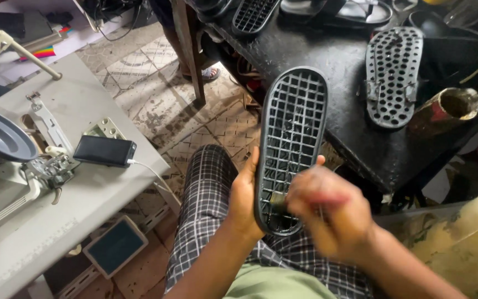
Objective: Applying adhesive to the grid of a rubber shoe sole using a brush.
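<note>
The left hand (244, 202) grips a black grid sole (290, 147) upright above the lap. The blurred right hand (327, 213), closed around a small brush, works its near end; the far part looks untouched.

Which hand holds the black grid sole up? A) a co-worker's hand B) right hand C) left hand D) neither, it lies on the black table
C: the left hand grips the edge of the black grid sole, holding it upright over the lap, while the blurred right hand works at its lower end.
</note>
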